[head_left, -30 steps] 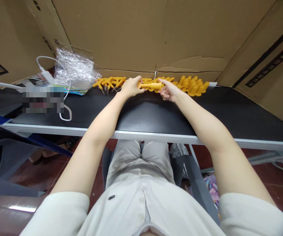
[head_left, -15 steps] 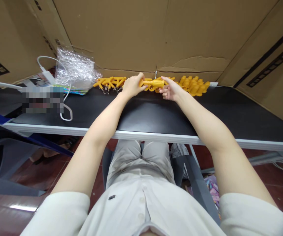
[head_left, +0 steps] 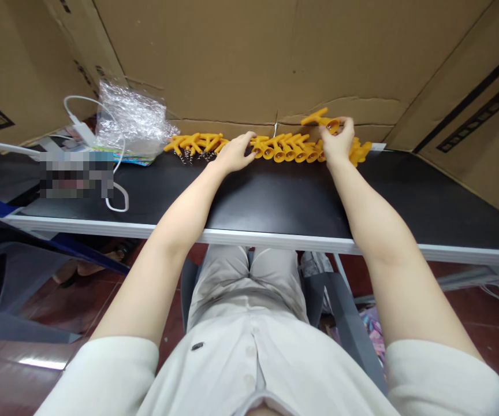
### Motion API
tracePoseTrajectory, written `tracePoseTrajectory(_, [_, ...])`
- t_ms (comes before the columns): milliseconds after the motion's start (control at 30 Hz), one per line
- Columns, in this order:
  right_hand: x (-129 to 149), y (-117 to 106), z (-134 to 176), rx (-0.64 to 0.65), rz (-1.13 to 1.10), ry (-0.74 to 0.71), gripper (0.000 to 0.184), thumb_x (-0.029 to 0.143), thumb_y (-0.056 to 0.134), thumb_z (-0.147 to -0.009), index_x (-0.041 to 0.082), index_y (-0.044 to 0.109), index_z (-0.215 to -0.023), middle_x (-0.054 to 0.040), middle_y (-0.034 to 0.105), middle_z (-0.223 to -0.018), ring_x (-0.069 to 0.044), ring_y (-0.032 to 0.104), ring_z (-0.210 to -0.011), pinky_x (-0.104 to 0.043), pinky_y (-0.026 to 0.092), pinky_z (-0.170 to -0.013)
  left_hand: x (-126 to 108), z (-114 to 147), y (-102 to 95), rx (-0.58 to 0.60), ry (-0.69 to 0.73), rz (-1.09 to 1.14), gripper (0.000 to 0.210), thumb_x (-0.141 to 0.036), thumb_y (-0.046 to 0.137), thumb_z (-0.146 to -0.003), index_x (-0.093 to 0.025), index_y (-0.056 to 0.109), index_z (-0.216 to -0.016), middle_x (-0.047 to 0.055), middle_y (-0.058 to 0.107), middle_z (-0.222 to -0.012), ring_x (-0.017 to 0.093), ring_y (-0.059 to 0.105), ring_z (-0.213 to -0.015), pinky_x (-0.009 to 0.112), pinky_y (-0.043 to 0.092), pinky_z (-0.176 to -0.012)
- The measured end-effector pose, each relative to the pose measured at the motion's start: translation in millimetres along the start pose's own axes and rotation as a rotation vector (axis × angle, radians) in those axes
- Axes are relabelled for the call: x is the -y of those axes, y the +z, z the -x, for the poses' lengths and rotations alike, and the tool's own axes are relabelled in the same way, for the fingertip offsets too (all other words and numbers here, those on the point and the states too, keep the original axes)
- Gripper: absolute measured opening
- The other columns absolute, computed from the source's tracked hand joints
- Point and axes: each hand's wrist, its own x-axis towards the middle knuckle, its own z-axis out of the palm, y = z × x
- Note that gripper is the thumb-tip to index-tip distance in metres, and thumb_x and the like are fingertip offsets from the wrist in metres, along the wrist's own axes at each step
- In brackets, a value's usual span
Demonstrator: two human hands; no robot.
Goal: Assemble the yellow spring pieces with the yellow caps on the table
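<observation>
Raised near the cardboard, my right hand (head_left: pixel 339 141) is closed on a yellow T-handled corkscrew (head_left: pixel 317 117) with a round cup end. Below and left of it lies a row of similar yellow pieces (head_left: pixel 290 155), their round open ends facing me. My left hand (head_left: pixel 234 153) rests at the left end of that row, thumb and forefinger apart, the other fingers partly hidden. Left of it lie several yellow corkscrew handles (head_left: pixel 195 141) with bare metal spirals. More yellow pieces (head_left: pixel 361 151) stand to the right, partly behind my right hand.
Cardboard walls (head_left: pixel 232 63) enclose the black tabletop (head_left: pixel 271 199) at the back and sides. A clear plastic bag (head_left: pixel 130 121) lies at the left, beside a white cable (head_left: pixel 125 199) and a blurred patch. A metal edge (head_left: pixel 271 238) runs along the table's front.
My right hand has moved right and up from the middle of the row, and now lifts a yellow corkscrew. My left hand stays by the row's left end, near the piece it was touching.
</observation>
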Motion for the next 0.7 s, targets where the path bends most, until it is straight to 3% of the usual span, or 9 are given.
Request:
tracePoseTrajectory(67, [-4.5, 2.0, 4.8, -0.035, 0.193, 0.001, 0.033, 0.020, 0.067, -0.103, 0.018, 0.058, -0.136, -0.0158, 0.071, -0.138, -0.030, 0.071, -0.130, -0.049, 0.053, -0.117, -2.4, 0.3, -0.6, 0.013, -0.008, -0.008, 0.049, -0.022, 0.065, -0.098, -0.016, 0.062, -0.147, 0.018, 0.077, -0.138, 0.035, 0.073, -0.130, 0.049, 0.057, -0.116])
tracePoseTrajectory(267, [-6.5, 11.3, 21.1, 0.171, 0.393, 0.023, 0.044, 0.024, 0.070, -0.104, 0.011, 0.061, -0.145, -0.0237, 0.072, -0.140, -0.038, 0.070, -0.135, -0.051, 0.052, -0.119, -4.1, 0.1, -0.9, 0.044, -0.011, -0.058, 0.047, -0.022, 0.063, -0.098, -0.015, 0.065, -0.144, 0.018, 0.079, -0.132, 0.034, 0.075, -0.124, 0.046, 0.059, -0.109])
tracePoseTrajectory(433, [-10.1, 13.5, 20.3, 0.211, 0.434, 0.011, 0.044, 0.028, 0.065, -0.109, 0.006, 0.063, -0.147, -0.0292, 0.068, -0.146, -0.043, 0.065, -0.144, -0.055, 0.048, -0.125, -1.7, -0.6, -0.1, 0.058, -0.008, -0.064, 0.046, -0.021, 0.064, -0.099, -0.015, 0.066, -0.144, 0.017, 0.081, -0.130, 0.033, 0.076, -0.123, 0.043, 0.059, -0.109])
tracePoseTrajectory(700, [-6.0, 10.6, 22.7, 0.154, 0.334, 0.029, 0.036, 0.030, 0.066, -0.108, 0.008, 0.067, -0.136, -0.0282, 0.071, -0.138, -0.042, 0.067, -0.141, -0.061, 0.046, -0.126, -10.5, 1.6, -5.2, 0.095, -0.051, -0.088, 0.045, -0.021, 0.062, -0.098, -0.014, 0.070, -0.142, 0.016, 0.083, -0.122, 0.032, 0.077, -0.117, 0.041, 0.058, -0.106])
